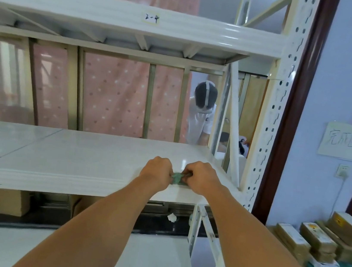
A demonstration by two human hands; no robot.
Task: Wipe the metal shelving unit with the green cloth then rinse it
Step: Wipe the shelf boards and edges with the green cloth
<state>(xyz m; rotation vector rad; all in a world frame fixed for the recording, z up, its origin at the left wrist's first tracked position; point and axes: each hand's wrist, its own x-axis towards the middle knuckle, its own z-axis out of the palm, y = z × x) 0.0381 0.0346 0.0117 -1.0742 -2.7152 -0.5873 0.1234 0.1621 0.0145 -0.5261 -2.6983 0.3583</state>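
Grip confirmed: curled fingers of my left hand (156,172) and right hand (203,178) both clutch the green cloth (177,178), bunched small between them, on the metal shelving unit (77,155) directly beneath. Wiping judged in progress, extent unclear; rinse not yet done.

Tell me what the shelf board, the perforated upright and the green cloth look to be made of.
The shelf board: likely painted metal, glossy white; it reflects light. The perforated upright: probably painted steel; punched slots, scuffed cream coat. The green cloth: soft matte fabric; it bunches between the left hand and right hand.
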